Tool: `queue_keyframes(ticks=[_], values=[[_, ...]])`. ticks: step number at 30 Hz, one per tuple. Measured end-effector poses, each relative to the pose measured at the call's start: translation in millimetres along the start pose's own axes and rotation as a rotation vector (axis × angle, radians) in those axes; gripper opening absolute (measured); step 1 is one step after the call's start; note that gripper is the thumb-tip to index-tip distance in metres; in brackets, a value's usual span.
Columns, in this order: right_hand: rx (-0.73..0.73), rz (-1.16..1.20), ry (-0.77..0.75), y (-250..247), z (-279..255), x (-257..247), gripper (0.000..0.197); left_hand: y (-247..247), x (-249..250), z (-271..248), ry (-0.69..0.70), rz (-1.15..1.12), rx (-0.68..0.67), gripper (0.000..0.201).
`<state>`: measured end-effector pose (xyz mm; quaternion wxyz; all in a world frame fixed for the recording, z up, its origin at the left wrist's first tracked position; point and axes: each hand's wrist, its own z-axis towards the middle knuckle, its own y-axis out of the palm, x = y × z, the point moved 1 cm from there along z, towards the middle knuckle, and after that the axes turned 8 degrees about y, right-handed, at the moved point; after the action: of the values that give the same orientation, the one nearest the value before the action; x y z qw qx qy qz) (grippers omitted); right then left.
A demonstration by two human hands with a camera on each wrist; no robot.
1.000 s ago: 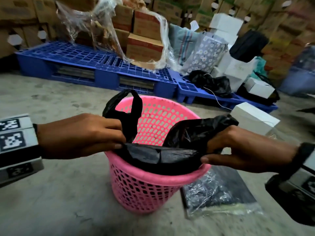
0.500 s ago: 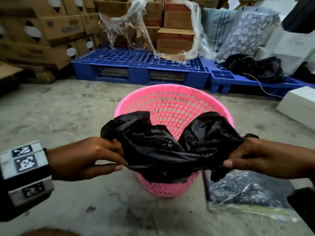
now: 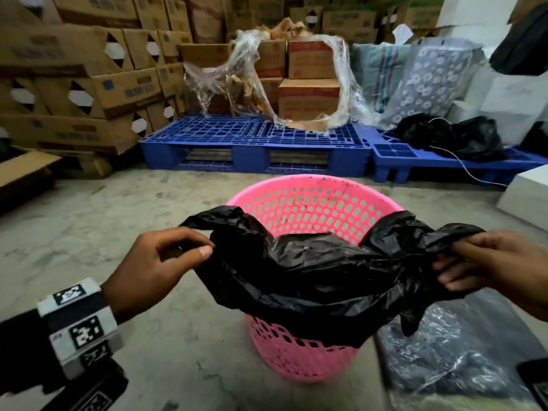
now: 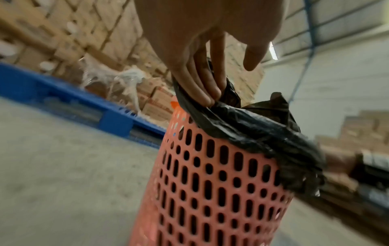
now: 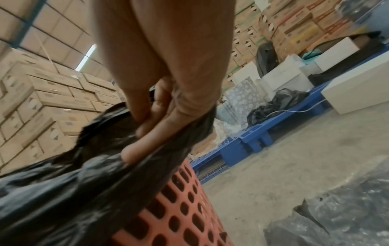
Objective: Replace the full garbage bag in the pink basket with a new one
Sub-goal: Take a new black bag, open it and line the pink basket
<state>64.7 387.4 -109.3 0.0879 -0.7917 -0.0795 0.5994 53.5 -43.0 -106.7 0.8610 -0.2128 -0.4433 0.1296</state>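
A pink perforated basket (image 3: 314, 203) stands upright on the concrete floor. A crumpled black garbage bag (image 3: 311, 277) is stretched across its near rim and hangs down the front wall. My left hand (image 3: 189, 250) pinches the bag's left end between thumb and fingers. My right hand (image 3: 462, 262) grips the bunched right end. In the left wrist view the fingers (image 4: 202, 89) hold the black film (image 4: 252, 129) above the basket wall (image 4: 210, 183). In the right wrist view the fingers (image 5: 160, 119) are curled round the bag (image 5: 84, 183) over the basket (image 5: 179, 208).
A clear-wrapped pack of dark bags (image 3: 456, 357) lies on the floor right of the basket. Blue pallets (image 3: 255, 143) with cartons and torn plastic wrap stand behind. Another black bag (image 3: 453, 137) sits on the right pallet. Cardboard boxes (image 3: 74, 84) are stacked at left, white boxes (image 3: 525, 197) at right.
My hands have moved further apart, spreading the black bag wider over the basket's near rim. The head view has pulled back and risen.
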Motion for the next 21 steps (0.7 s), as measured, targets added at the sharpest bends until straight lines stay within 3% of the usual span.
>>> queue_keyframes(ticks=[1,3,5,7,8,10,12,13,16,18,21], values=[[0.007,0.017,0.015,0,0,-2,0.039,-2,5,2,0.142,0.183,-0.054,0.025],[0.029,-0.019,0.097,-5,1,-5,0.041,-2,3,4,0.299,0.36,-0.182,0.027],[-0.024,0.0,0.168,-8,2,-14,0.047,-4,-4,8,0.167,0.295,-0.145,0.023],[-0.054,0.047,0.166,-9,4,-25,0.041,-5,-13,18,-0.036,0.094,-0.03,0.006],[-0.043,0.047,0.135,-10,6,-29,0.052,-5,-18,22,-0.082,0.051,0.005,0.008],[0.057,0.018,0.023,-10,10,-29,0.08,-2,-24,25,-0.108,0.119,0.046,0.014],[0.129,-0.065,-0.106,-2,13,-32,0.082,2,-24,28,-0.082,0.254,0.044,0.013],[0.153,-0.117,-0.173,4,13,-34,0.073,4,-25,29,-0.073,0.293,0.043,0.017],[0.303,-0.354,-0.432,16,14,-35,0.016,9,-33,36,-0.187,0.252,0.038,0.019],[0.454,-0.589,-0.573,16,19,-30,0.012,9,-40,43,-0.302,0.167,0.042,0.012],[0.486,-0.724,-0.663,13,31,-24,0.008,10,-51,52,-0.37,0.096,0.041,0.01]])
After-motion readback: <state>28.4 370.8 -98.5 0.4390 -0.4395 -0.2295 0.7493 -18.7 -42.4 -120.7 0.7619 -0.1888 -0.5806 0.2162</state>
